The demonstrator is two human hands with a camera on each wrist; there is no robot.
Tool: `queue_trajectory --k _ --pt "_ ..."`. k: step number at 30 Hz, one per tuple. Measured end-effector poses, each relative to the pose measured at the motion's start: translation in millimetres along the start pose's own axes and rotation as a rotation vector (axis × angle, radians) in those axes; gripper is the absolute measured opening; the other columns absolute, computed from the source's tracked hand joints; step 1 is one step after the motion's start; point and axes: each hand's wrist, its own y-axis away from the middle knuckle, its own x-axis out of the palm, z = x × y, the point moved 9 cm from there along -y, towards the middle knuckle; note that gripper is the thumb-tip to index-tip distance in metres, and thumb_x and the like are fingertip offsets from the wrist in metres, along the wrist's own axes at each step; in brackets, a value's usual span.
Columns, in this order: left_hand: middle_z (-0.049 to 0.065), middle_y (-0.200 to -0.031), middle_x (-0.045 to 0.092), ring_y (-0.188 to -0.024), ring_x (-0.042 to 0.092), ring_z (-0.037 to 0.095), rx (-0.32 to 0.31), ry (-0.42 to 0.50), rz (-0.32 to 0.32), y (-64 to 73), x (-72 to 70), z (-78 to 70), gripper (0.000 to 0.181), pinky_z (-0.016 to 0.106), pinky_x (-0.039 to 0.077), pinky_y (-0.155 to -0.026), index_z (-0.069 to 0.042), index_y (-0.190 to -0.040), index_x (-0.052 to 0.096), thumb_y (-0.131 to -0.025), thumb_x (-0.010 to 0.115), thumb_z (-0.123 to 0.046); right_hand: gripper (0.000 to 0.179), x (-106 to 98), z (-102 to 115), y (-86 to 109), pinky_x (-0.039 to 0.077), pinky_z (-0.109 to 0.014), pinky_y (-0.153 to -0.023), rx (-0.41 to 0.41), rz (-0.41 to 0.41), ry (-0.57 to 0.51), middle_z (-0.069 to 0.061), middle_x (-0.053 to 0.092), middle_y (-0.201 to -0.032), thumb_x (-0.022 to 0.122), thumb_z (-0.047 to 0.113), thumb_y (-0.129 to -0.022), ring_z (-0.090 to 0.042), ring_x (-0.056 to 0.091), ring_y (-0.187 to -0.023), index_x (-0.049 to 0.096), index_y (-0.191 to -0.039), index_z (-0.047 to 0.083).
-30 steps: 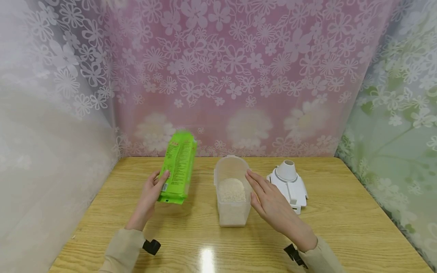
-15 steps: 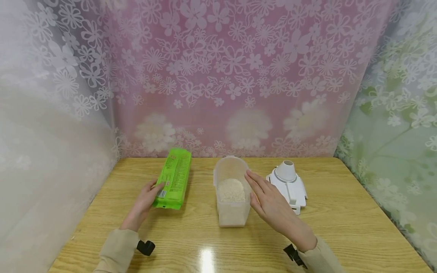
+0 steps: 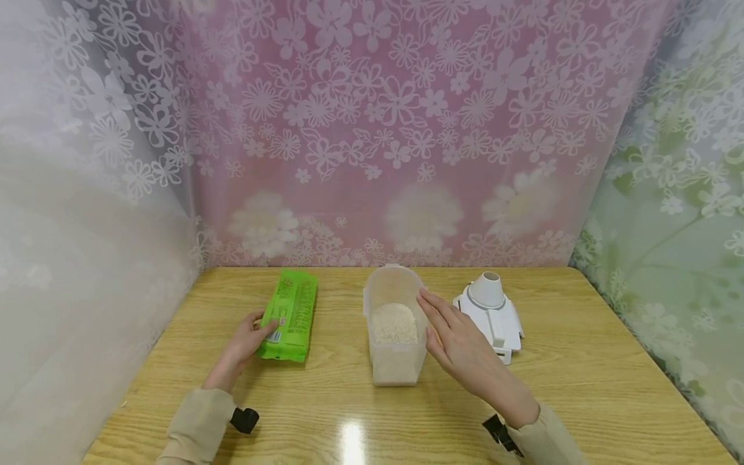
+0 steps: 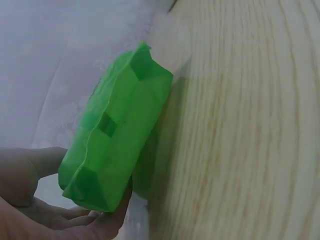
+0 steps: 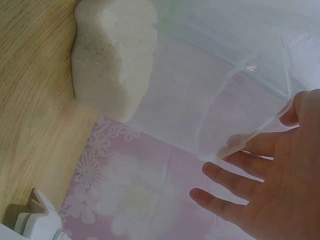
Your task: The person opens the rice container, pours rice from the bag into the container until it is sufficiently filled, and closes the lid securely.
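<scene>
A green packet [image 3: 289, 314] lies flat on the wooden table [image 3: 581, 374], left of centre. My left hand [image 3: 248, 337] grips its near end, thumb on top; in the left wrist view the fingers curl round the end of the green packet [image 4: 115, 140]. A clear plastic container [image 3: 395, 371] stands at the middle, partly filled with white rice [image 3: 394, 323]. My right hand [image 3: 450, 336] rests flat against the container's right wall with straight fingers. In the right wrist view, the right hand [image 5: 272, 185] is spread beside the container [image 5: 200, 100], and the rice [image 5: 112, 55] shows through the wall.
A white lid with a pouring spout [image 3: 491, 313] lies right of the container, just behind my right hand. Flowered curtains [image 3: 378, 129] close off the table at the back and on both sides. Bare wood lies at the front and far right.
My left hand has lowered the green packet from a raised, tilted position until it lies flat on the table. The right hand and container have stayed put.
</scene>
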Motion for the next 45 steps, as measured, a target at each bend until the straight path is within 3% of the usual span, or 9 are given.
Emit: queue_trajectory --k 3,5,9,18,23,28,35,45 --pt "0.03 -0.126 0.054 -0.092 0.065 0.022 -0.006 -0.048 -0.02 0.1 -2.9 0.7 0.069 0.03 0.055 -0.077 0.013 -0.154 0.021 -0.105 0.056 -0.022 0.05 -1 0 -0.1 0.046 -0.053 -0.102 0.0 0.002 -0.003 -0.016 0.044 -0.155 0.042 0.022 -0.108 -0.035 0.048 -0.137 0.042 -0.153 0.001" --pt "0.037 -0.138 0.045 -0.11 0.061 0.035 -0.004 -0.097 -0.032 0.6 -4.7 0.7 0.069 0.04 0.054 -0.09 0.013 -0.154 0.021 -0.105 0.055 -0.022 0.05 -1 0 0.0 0.047 -0.053 -0.101 0.0 0.005 -0.004 -0.017 0.044 -0.155 0.042 0.022 -0.108 -0.035 0.048 -0.136 0.041 -0.153 0.001" --pt "0.041 -0.152 0.026 -0.139 0.034 0.052 0.005 -0.168 -0.041 1.0 -7.1 -1.8 0.07 0.059 0.037 -0.11 0.014 -0.154 0.018 -0.106 0.054 -0.021 0.05 -1 0 0.0 0.046 -0.054 -0.102 0.005 0.011 -0.007 -0.016 0.044 -0.155 0.042 0.023 -0.108 -0.035 0.048 -0.137 0.041 -0.153 0.002" --pt "0.038 -0.156 0.022 -0.144 0.025 0.053 0.043 -0.225 -0.06 5.3 -10.9 -9.9 0.071 0.061 0.029 -0.116 0.012 -0.156 0.014 -0.107 0.051 -0.022 0.05 -1 0 0.4 0.046 -0.053 -0.103 0.006 0.011 -0.008 -0.016 0.043 -0.155 0.042 0.022 -0.108 -0.035 0.048 -0.137 0.042 -0.153 0.002" --pt "0.034 -0.16 0.02 -0.147 0.021 0.051 0.102 -0.269 -0.088 10.7 -11.6 -23.9 0.07 0.062 0.026 -0.117 0.008 -0.158 0.015 -0.107 0.051 -0.024 0.051 -1 0 -0.1 0.046 -0.054 -0.103 0.007 0.009 -0.008 -0.017 0.044 -0.155 0.046 0.019 -0.105 -0.035 0.049 -0.136 0.042 -0.153 0.002" --pt "0.031 -0.158 0.029 -0.145 0.026 0.048 0.183 -0.372 -0.143 18.5 -8.3 -44.7 0.066 0.062 0.026 -0.118 0.008 -0.157 0.022 -0.106 0.052 -0.024 0.051 -1 -1 0.0 0.046 -0.054 -0.103 0.011 0.011 -0.009 -0.016 0.043 -0.155 0.045 0.02 -0.106 -0.035 0.049 -0.136 0.042 -0.153 0.002" --pt "0.03 -0.152 0.042 -0.141 0.037 0.049 0.377 -0.499 -0.247 30.4 0.1 -74.9 0.057 0.06 0.027 -0.117 0.008 -0.15 0.038 -0.104 0.057 -0.019 0.05 0 -1 0.4 0.046 -0.054 -0.102 0.009 0.008 -0.009 -0.016 0.044 -0.155 0.043 0.021 -0.107 -0.034 0.049 -0.137 0.042 -0.153 0.002" --pt "0.026 -0.143 0.054 -0.134 0.043 0.05 0.603 -0.57 -0.346 52.8 22.7 -108.0 0.045 0.065 0.032 -0.112 0.002 -0.14 0.055 -0.1 0.064 -0.015 0.05 -1 0 0.0 0.047 -0.053 -0.101 0.008 0.007 -0.004 -0.015 0.044 -0.155 0.043 0.022 -0.107 -0.034 0.049 -0.136 0.043 -0.153 0.002"
